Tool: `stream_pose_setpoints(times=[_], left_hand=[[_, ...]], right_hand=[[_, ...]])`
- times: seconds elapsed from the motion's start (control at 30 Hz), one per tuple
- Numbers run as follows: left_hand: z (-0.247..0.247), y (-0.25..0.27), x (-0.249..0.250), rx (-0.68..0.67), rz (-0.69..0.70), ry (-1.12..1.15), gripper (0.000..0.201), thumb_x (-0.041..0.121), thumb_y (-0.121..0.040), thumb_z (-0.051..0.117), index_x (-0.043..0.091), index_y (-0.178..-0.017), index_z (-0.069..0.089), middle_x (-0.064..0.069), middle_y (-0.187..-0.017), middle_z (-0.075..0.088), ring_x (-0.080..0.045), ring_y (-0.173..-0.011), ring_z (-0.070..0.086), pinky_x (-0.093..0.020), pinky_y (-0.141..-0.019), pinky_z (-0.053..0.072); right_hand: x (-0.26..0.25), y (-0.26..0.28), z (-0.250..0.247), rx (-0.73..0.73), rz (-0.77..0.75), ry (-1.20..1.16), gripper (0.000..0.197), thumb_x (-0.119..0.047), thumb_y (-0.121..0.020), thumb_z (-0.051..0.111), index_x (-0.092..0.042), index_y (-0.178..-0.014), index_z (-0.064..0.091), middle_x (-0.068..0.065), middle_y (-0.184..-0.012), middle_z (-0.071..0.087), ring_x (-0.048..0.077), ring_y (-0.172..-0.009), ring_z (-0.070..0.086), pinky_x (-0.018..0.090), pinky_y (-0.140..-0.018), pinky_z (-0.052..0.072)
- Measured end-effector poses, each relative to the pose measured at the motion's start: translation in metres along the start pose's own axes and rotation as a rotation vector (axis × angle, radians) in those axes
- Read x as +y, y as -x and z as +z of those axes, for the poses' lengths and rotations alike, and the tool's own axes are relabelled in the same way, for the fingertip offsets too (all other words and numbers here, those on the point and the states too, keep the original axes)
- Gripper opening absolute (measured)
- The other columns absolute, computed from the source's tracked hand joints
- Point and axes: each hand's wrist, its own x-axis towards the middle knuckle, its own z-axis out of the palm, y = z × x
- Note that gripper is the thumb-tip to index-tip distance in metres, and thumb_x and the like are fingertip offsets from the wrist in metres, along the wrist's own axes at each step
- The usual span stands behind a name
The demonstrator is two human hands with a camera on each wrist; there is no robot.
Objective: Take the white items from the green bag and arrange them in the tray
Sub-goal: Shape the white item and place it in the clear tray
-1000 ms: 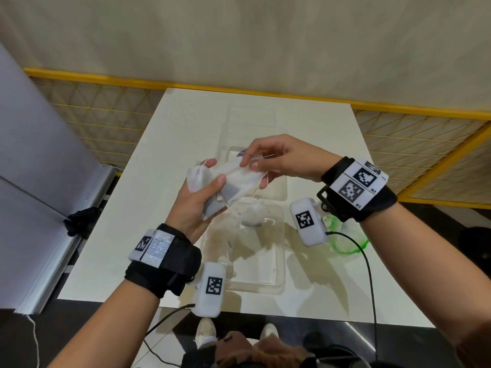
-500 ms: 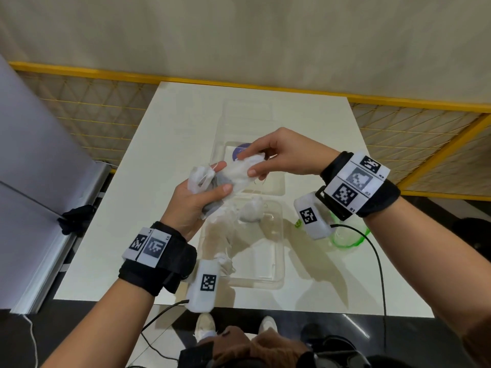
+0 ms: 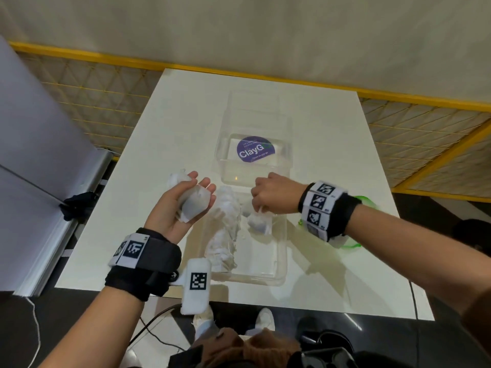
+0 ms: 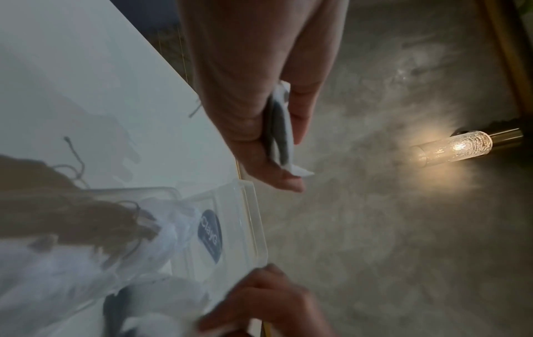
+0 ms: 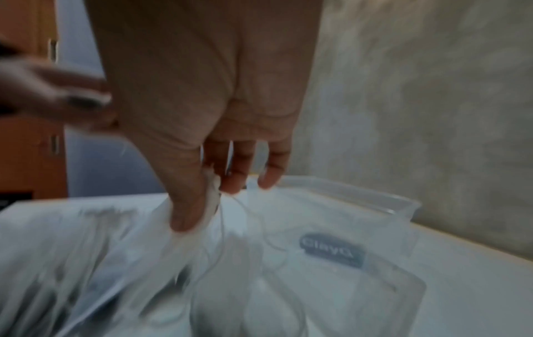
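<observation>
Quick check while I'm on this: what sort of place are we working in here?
Probably a fenced-off recording or demo station indoors, not a home. A bare white table stands against a plain wall, a yellow mesh barrier runs behind it, and both hands wear marker-tagged wristbands.

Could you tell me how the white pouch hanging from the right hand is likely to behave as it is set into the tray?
The white pouch dangles below the right hand, pinched at its top, so it is probably soft and will slump rather than stand. It seems light, since a fingertip pinch carries it. Loose threads show in the right wrist view; they might snag on the pouches already in the tray.
</observation>
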Motion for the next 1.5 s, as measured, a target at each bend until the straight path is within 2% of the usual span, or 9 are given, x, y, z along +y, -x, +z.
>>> stream_pose_setpoints(times=[0.13, 0.2, 0.37, 0.6, 0.87, 1.1, 1.3, 1.4, 1.5], left_hand=[[0.003, 0.006, -0.001, -0.036, -0.048, 0.007, 0.016, 0.007, -0.091, 0.045, 0.012, -0.106, 0.052, -0.014, -0.092, 0.073, -0.026, -0.086, 0.071, -0.038, -0.069, 0.059], [0.002, 0.008, -0.002, -0.054, -0.068, -0.022, 0.012, 0.005, -0.09, 0.044, 0.01, -0.099, 0.051, -0.016, -0.095, 0.073, -0.027, -0.09, 0.07, -0.039, -0.069, 0.059], [0.0, 0.01, -0.006, -0.087, -0.14, -0.062, 0.014, 0.004, -0.09, 0.041, 0.007, -0.098, 0.052, -0.019, -0.101, 0.071, -0.031, -0.096, 0.068, -0.044, -0.075, 0.057], [-0.002, 0.005, -0.006, -0.09, -0.195, -0.079, 0.017, 0.011, -0.089, 0.046, 0.006, -0.1, 0.058, -0.017, -0.108, 0.069, -0.035, -0.102, 0.065, -0.05, -0.075, 0.056], [-0.002, 0.005, -0.008, -0.079, -0.214, -0.076, 0.016, 0.009, -0.089, 0.047, 0.008, -0.1, 0.06, -0.016, -0.112, 0.065, -0.036, -0.108, 0.061, -0.054, -0.079, 0.053], [-0.001, 0.003, -0.012, -0.075, -0.206, -0.111, 0.017, 0.004, -0.089, 0.047, 0.008, -0.098, 0.06, -0.008, -0.089, 0.073, -0.033, -0.102, 0.063, -0.054, -0.078, 0.053], [0.0, -0.004, -0.019, -0.093, -0.169, -0.306, 0.024, 0.006, -0.09, 0.051, 0.008, -0.113, 0.058, -0.011, -0.108, 0.067, -0.02, -0.089, 0.068, -0.037, -0.071, 0.059], [0.003, -0.004, -0.021, -0.071, -0.124, -0.457, 0.032, 0.01, -0.087, 0.058, 0.008, -0.119, 0.056, -0.01, -0.111, 0.066, -0.02, -0.091, 0.066, -0.028, -0.063, 0.057], [0.01, -0.003, -0.024, -0.066, -0.065, -0.583, 0.029, 0.012, -0.083, 0.064, 0.009, -0.112, 0.058, -0.009, -0.102, 0.065, -0.02, -0.083, 0.064, -0.026, -0.06, 0.053]], right_hand=[[-0.003, -0.026, 0.022, 0.128, -0.087, 0.232, 0.028, -0.025, -0.043, 0.088, -0.032, -0.062, 0.068, -0.01, -0.065, 0.06, 0.018, -0.069, 0.059, 0.025, -0.058, 0.043], [0.004, -0.034, 0.032, 0.145, -0.082, 0.244, 0.03, -0.021, -0.037, 0.089, -0.03, -0.054, 0.065, -0.009, -0.06, 0.056, 0.018, -0.062, 0.057, 0.023, -0.055, 0.042], [0.002, -0.034, 0.039, 0.266, -0.087, 0.276, 0.035, -0.007, -0.046, 0.081, -0.028, -0.072, 0.069, -0.001, -0.079, 0.062, 0.025, -0.073, 0.06, 0.033, -0.071, 0.032], [0.006, -0.026, 0.041, 0.321, -0.049, 0.006, 0.071, -0.026, -0.037, 0.091, -0.024, -0.099, 0.057, 0.007, -0.091, 0.062, 0.029, -0.081, 0.06, 0.036, -0.067, 0.049], [0.01, -0.02, 0.044, 0.353, 0.009, -0.065, 0.072, -0.036, -0.034, 0.092, -0.02, -0.098, 0.065, 0.007, -0.092, 0.063, 0.032, -0.084, 0.062, 0.037, -0.071, 0.049], [0.016, -0.009, 0.04, 0.42, 0.093, -0.262, 0.065, -0.041, -0.062, 0.081, -0.013, -0.117, 0.059, 0.015, -0.109, 0.059, 0.038, -0.104, 0.052, 0.046, -0.083, 0.04], [0.013, -0.004, 0.035, 0.427, 0.097, -0.309, 0.056, -0.037, -0.079, 0.069, -0.012, -0.126, 0.052, 0.015, -0.121, 0.053, 0.036, -0.115, 0.044, 0.046, -0.092, 0.035], [0.013, 0.007, 0.019, 0.518, 0.141, -0.495, 0.054, -0.052, -0.088, 0.047, -0.017, -0.128, 0.049, 0.007, -0.121, 0.054, 0.025, -0.113, 0.043, 0.039, -0.095, 0.037], [0.006, 0.023, -0.007, 0.604, 0.075, -0.729, 0.054, -0.055, -0.087, 0.049, -0.02, -0.129, 0.047, -0.001, -0.113, 0.054, 0.01, -0.101, 0.045, 0.016, -0.085, 0.037]])
